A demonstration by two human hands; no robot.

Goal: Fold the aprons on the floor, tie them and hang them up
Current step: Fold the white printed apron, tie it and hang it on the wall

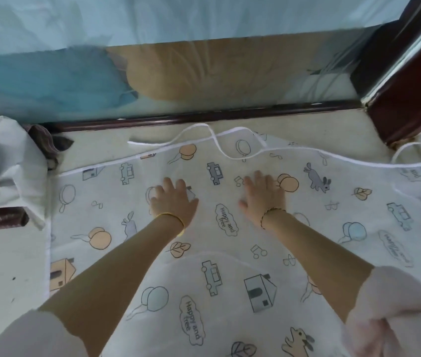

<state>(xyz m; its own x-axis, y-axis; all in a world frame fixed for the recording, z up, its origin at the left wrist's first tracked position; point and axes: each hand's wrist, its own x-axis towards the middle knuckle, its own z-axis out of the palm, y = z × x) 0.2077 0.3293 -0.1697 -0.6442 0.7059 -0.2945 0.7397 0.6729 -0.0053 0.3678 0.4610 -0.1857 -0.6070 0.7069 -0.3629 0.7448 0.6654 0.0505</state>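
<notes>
The printed apron point(116, 202) is lying spread out flat on the pale floor point(3, 266), its white-bound left and far edges showing, while its near part is running off the bottom of the picture and its right side is running out past the frame. Both hands are lying flat on it near its far edge, fingers extended and grasping nothing: the left hand point(173, 199) is pressing palm-down beside a drawn house, and the right hand point(263, 199) is doing likewise next to an orange balloon print. The fingertips are blurring, so exact finger spread is hard to read. A white tie strap point(217, 143) is looping loosely across the far hem; another loop point(405, 150) is partly hiding behind the dark wooden post point(405, 104). On the left, a crumpled white cloth point(3, 163) is covering some striped fabric point(47, 143). Beyond the dark rail point(204, 115), translucent netting point(49, 86) is veiling tan and teal shapes I cannot identify.
</notes>
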